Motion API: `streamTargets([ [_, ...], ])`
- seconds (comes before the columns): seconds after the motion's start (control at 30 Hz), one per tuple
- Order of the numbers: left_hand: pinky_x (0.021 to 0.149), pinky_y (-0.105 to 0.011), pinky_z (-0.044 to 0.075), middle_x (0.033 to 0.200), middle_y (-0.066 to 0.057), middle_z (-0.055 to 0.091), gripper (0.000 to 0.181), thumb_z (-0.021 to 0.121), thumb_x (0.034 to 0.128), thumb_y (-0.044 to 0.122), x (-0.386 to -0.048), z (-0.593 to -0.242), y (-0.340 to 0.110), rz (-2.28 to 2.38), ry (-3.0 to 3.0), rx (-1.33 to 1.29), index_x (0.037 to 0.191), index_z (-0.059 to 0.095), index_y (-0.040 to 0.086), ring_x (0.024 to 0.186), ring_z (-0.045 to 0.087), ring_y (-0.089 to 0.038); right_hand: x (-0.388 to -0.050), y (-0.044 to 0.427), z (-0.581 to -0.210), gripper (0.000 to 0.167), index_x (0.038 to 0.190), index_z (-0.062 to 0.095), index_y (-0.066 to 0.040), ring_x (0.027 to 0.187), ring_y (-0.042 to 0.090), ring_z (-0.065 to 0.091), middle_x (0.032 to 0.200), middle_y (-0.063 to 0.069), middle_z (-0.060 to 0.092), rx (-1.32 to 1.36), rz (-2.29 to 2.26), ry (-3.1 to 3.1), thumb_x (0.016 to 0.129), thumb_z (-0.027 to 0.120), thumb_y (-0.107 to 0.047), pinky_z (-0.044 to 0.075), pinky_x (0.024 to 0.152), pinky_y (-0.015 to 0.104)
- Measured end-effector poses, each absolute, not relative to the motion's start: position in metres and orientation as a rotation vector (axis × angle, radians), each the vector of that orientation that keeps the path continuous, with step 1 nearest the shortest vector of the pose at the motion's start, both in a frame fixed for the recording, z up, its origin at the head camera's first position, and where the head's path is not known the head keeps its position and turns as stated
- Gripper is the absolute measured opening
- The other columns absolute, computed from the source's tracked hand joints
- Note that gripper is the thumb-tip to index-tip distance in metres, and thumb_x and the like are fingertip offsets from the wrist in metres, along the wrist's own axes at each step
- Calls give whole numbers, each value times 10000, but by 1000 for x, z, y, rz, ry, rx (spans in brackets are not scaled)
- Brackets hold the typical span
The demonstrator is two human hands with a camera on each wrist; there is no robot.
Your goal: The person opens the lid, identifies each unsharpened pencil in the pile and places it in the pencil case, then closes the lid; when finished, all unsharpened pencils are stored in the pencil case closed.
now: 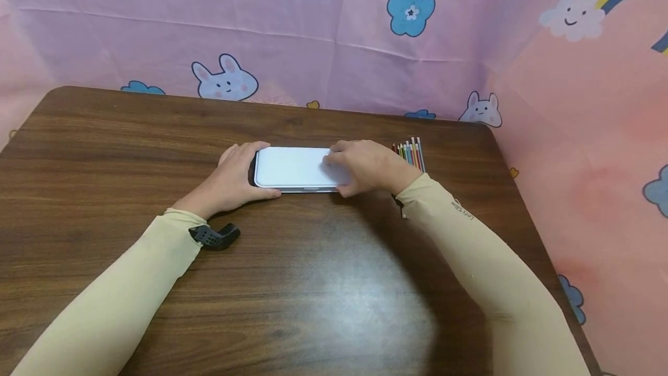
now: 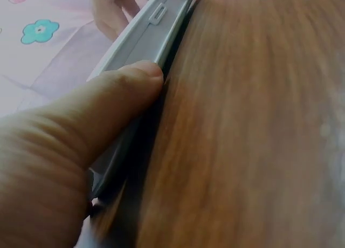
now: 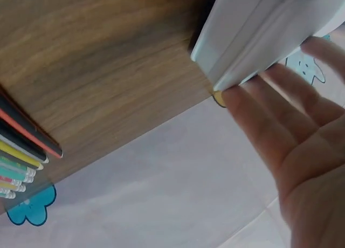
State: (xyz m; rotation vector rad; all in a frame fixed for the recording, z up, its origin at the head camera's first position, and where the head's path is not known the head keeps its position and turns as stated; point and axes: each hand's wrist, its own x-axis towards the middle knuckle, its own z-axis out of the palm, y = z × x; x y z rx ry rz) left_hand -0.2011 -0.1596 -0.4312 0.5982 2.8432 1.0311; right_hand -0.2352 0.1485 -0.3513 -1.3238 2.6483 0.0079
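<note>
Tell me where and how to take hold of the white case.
Probably by its two short ends, one hand from each side, thumb in front and fingers behind: the white case lies flat, its length running left to right, and the front catch sits away from both ends.

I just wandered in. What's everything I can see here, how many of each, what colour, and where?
White case: one, white, closed, on the table between the two hands.
Pencils: several, exact count unclear, mixed colours, right of the case, partly hidden.
Table: one, brown wood grain, under everything.
Patterned cloth: count unclear, pink and purple, behind and right of the table.
Black wrist device: one plainly seen, black, at the left wrist.
Sleeves: two, pale yellow-beige, left and right.
Left grip: one, bare, holding the case's left end.
Right grip: one, bare, on its right end.
</note>
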Motion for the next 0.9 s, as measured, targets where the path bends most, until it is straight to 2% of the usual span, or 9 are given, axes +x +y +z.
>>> streamTargets([
  [0.3, 1266, -564, 71, 1552, -190, 421, 1019, 879, 801, 475, -200, -427, -158, 1010, 2831, 618, 1551, 347, 36, 1472, 332, -373, -242, 148, -344, 608, 1362, 651, -128, 1027, 288, 683, 1357, 146, 616, -1358, -21, 2582, 810, 789, -340, 603, 834, 381],
  [0.47, 1279, -543, 34, 1551, -187, 422, 1040, 891, 794, 461, -202, -429, -160, 1034, 2818, 640, 1564, 329, 43, 1472, 331, -373, -252, 153, -337, 553, 1352, 679, -121, 1009, 214, 678, 1319, 79, 682, -1270, -207, 2556, 831, 759, -287, 583, 814, 362],
  [0.63, 1285, -516, 25, 1581, -181, 395, 1098, 905, 773, 469, -202, -431, -161, 1059, 2801, 619, 1592, 299, 56, 1488, 313, -374, -260, 162, -335, 521, 1345, 700, -111, 1115, 197, 659, 1325, 68, 691, -1250, -399, 2483, 869, 770, -313, 564, 893, 376],
  [0.77, 1280, -546, 40, 1655, -168, 297, 1184, 879, 768, 553, -200, -431, -162, 1034, 2797, 561, 1642, 213, 110, 1548, 202, -398, -266, 171, -338, 408, 1282, 742, -133, 1184, 165, 647, 1287, 30, 713, -1195, -612, 2464, 904, 775, -280, 526, 1020, 378],
  [0.83, 1268, -591, 65, 1689, -163, 229, 1242, 857, 762, 609, -199, -430, -162, 1018, 2787, 518, 1667, 134, 162, 1568, 116, -422, -268, 177, -339, 314, 1220, 775, -161, 1146, 133, 664, 1230, -9, 736, -1107, -757, 2461, 923, 778, -261, 532, 1021, 366],
  [0.9, 1252, -632, 89, 1705, -155, 187, 1285, 842, 754, 646, -199, -430, -162, 1017, 2778, 478, 1676, 59, 214, 1571, 57, -440, -270, 182, -339, 235, 1155, 801, -185, 1078, 116, 687, 1158, -37, 757, -1009, -880, 2472, 935, 781, -266, 560, 968, 354],
])
